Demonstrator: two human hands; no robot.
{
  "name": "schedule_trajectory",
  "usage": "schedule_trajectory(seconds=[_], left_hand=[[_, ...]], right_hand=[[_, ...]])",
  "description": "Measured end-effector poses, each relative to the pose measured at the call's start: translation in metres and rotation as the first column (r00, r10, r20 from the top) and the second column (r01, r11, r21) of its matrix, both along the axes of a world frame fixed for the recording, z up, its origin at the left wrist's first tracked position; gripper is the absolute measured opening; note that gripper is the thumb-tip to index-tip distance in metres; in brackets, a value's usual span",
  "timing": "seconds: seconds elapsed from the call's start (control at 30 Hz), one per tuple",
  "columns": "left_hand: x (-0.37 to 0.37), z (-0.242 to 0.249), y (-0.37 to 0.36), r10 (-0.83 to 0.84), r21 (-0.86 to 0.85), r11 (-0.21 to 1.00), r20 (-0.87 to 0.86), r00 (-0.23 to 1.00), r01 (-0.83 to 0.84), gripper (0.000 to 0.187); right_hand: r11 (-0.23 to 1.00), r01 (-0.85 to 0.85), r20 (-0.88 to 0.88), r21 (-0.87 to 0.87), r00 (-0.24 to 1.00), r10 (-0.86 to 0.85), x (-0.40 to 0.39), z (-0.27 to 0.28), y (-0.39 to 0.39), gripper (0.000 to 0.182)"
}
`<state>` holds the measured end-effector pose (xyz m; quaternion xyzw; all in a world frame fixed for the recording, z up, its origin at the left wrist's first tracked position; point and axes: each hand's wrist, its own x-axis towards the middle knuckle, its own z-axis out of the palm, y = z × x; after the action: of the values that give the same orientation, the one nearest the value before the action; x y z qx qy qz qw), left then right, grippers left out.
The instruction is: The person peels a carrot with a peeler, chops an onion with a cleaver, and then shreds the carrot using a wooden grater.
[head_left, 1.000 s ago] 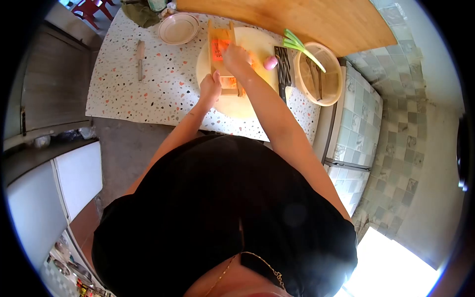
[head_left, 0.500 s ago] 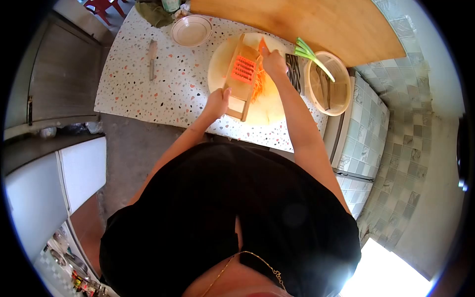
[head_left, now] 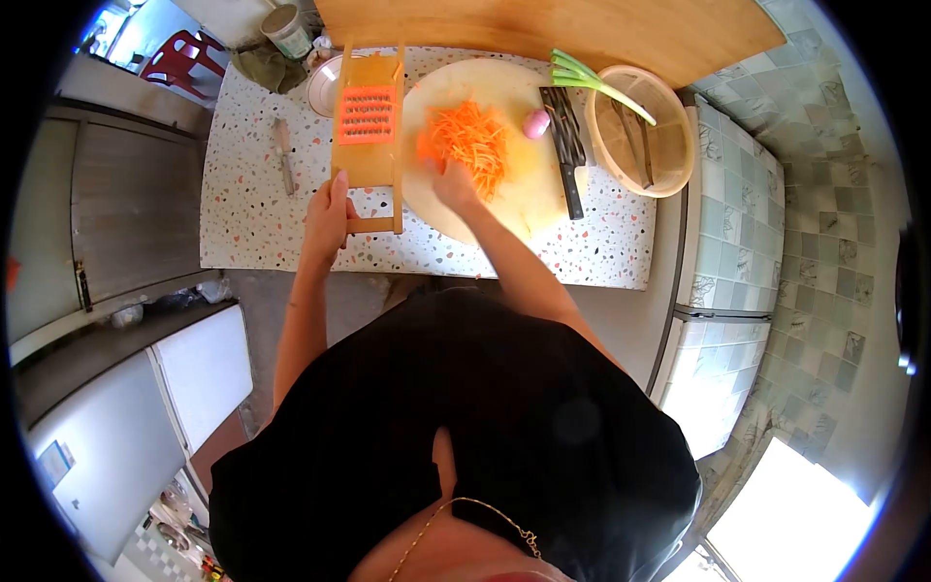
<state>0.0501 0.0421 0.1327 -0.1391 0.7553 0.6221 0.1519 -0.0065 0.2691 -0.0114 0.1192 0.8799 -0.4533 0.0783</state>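
My left hand [head_left: 328, 218] is closed round the lower end of a wooden-framed grater [head_left: 369, 167] with an orange toothed panel. It holds the grater to the left of the round cutting board [head_left: 533, 209], over the speckled tabletop. A loose heap of shredded carrot [head_left: 473, 141] lies on the board. My right hand [head_left: 453, 184] reaches into the heap's lower left edge, its fingertips blurred and partly hidden by the shreds. A small purple onion [head_left: 535, 123] rests right of the heap. Beside it, a dark knife [head_left: 565, 155] lies along the board's right side.
A strainer basket [head_left: 603, 155] holds long thin utensils, with a green onion [head_left: 601, 85] across its rim. A small knife [head_left: 283, 157] lies at the left. The grater partly covers a plate [head_left: 323, 87]. Near the back corner are a cup [head_left: 287, 31] and a dark cloth [head_left: 267, 70].
The grater has moved left, off the board. My right hand has come from the grater's right side down and left to the carrot shreds, uncovering the heap, the onion and the knife.
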Motion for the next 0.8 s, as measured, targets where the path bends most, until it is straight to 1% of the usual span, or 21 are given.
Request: schedule_trajectory(seconds=[0.1, 0.13, 0.17, 0.2, 0.23, 0.27, 0.3, 0.33, 0.37, 0.4, 0.43, 0.47, 0.5, 0.53, 0.57, 0.6, 0.63, 0.67, 0.73, 0.77, 0.8], left_hand=[[0.005, -0.016, 0.003, -0.017, 0.026, 1.0, 0.018, 1.0, 0.017, 0.045], [0.007, -0.021, 0.005, -0.017, 0.041, 0.999, 0.028, 0.999, 0.016, 0.045], [0.008, -0.024, 0.008, -0.017, 0.041, 0.999, 0.028, 0.999, 0.016, 0.045], [0.01, -0.025, 0.012, -0.031, 0.049, 0.998, 0.041, 0.999, 0.029, 0.045], [0.013, -0.027, 0.017, -0.041, 0.062, 0.997, 0.055, 0.998, 0.038, 0.045], [0.014, -0.034, 0.021, -0.041, 0.063, 0.997, 0.054, 0.998, 0.038, 0.045], [0.014, -0.046, 0.026, -0.065, 0.048, 0.997, 0.039, 0.997, 0.063, 0.045], [0.016, -0.052, 0.028, -0.083, 0.037, 0.996, 0.025, 0.996, 0.082, 0.045], [0.016, -0.047, 0.03, -0.071, 0.057, 0.996, 0.062, 0.995, 0.068, 0.046], [0.018, -0.05, 0.037, -0.063, 0.061, 0.996, 0.065, 0.996, 0.06, 0.046], [0.022, -0.058, 0.045, -0.058, 0.073, 0.996, 0.072, 0.996, 0.053, 0.046], [0.019, -0.066, 0.056, -0.066, 0.081, 0.995, 0.068, 0.995, 0.061, 0.046], [0.02, -0.074, 0.064, -0.059, 0.084, 0.995, 0.075, 0.995, 0.052, 0.046], [0.02, -0.083, 0.071, -0.073, 0.119, 0.991, 0.095, 0.993, 0.061, 0.046], [0.018, -0.09, 0.078, -0.103, 0.148, 0.985, 0.106, 0.989, 0.087, 0.047], [0.019, -0.094, 0.083, -0.099, 0.151, 0.985, 0.11, 0.989, 0.081, 0.047], [0.02, -0.096, 0.087, -0.093, 0.152, 0.986, 0.108, 0.99, 0.076, 0.047], [0.02, -0.098, 0.092, -0.086, 0.152, 0.986, 0.106, 0.991, 0.07, 0.047], [0.023, -0.095, 0.096, -0.063, 0.176, 0.983, 0.096, 0.993, 0.045, 0.047], [0.022, -0.098, 0.095, -0.068, 0.152, 0.987, 0.099, 0.993, 0.052, 0.048], [0.021, -0.097, 0.095, -0.072, 0.127, 0.99, 0.1, 0.992, 0.059, 0.05]], right_hand=[[0.977, 0.043, 0.021, 0.21, 0.999, -0.049, -0.013, -0.015, 0.031, 0.06], [0.997, 0.076, 0.033, 0.008, 0.997, -0.076, -0.014, -0.007, 0.063, 0.064], [0.987, 0.101, -0.029, 0.126, 0.995, -0.099, -0.013, -0.008, 0.063, 0.066], [0.987, 0.1, -0.03, 0.129, 0.995, -0.097, -0.012, -0.003, 0.067, 0.066], [0.987, 0.159, 0.126, 0.017, 0.979, -0.16, -0.009, 0.011, 0.078, 0.061], [0.967, 0.238, 0.287, -0.093, 0.936, -0.203, -0.006, 0.023, 0.087, 0.057], [0.968, 0.234, 0.286, -0.09, 0.937, -0.2, 0.0, 0.038, 0.097, 0.057], [0.852, 0.262, 0.38, -0.453, 0.922, -0.082, 0.008, 0.055, 0.105, 0.047], [0.595, 0.308, 0.421, -0.742, 0.906, 0.056, 0.016, 0.07, 0.107, 0.037], [0.6, 0.305, 0.423, -0.739, 0.904, 0.062, 0.024, 0.086, 0.103, 0.037], [0.601, 0.305, 0.396, -0.739, 0.918, 0.021, 0.034, 0.1, 0.096, 0.034], [0.595, 0.304, 0.357, -0.744, 0.933, -0.03, 0.043, 0.109, 0.093, 0.032], [0.599, 0.305, 0.364, -0.741, 0.931, -0.023, 0.052, 0.11, 0.089, 0.032], [0.792, 0.17, 0.225, -0.587, 0.974, -0.042, 0.058, 0.112, 0.082, 0.029], [0.923, 0.057, 0.07, -0.38, 0.997, -0.032, 0.065, 0.113, 0.076, 0.028], [0.991, -0.032, -0.074, -0.131, 0.997, 0.022, 0.073, 0.114, 0.069, 0.028], [0.997, -0.057, -0.177, 0.061, 0.982, 0.067, 0.08, 0.118, 0.055, 0.028], [0.982, -0.071, -0.153, 0.172, 0.983, 0.098, 0.084, 0.118, 0.041, 0.025], [0.899, -0.09, -0.306, 0.428, 0.922, 0.238, 0.093, 0.111, 0.026, 0.027], [0.868, -0.096, -0.244, 0.488, 0.939, 0.242, 0.097, 0.109, 0.02, 0.028], [0.866, -0.1, -0.243, 0.49, 0.938, 0.246, 0.099, 0.11, 0.014, 0.028]])
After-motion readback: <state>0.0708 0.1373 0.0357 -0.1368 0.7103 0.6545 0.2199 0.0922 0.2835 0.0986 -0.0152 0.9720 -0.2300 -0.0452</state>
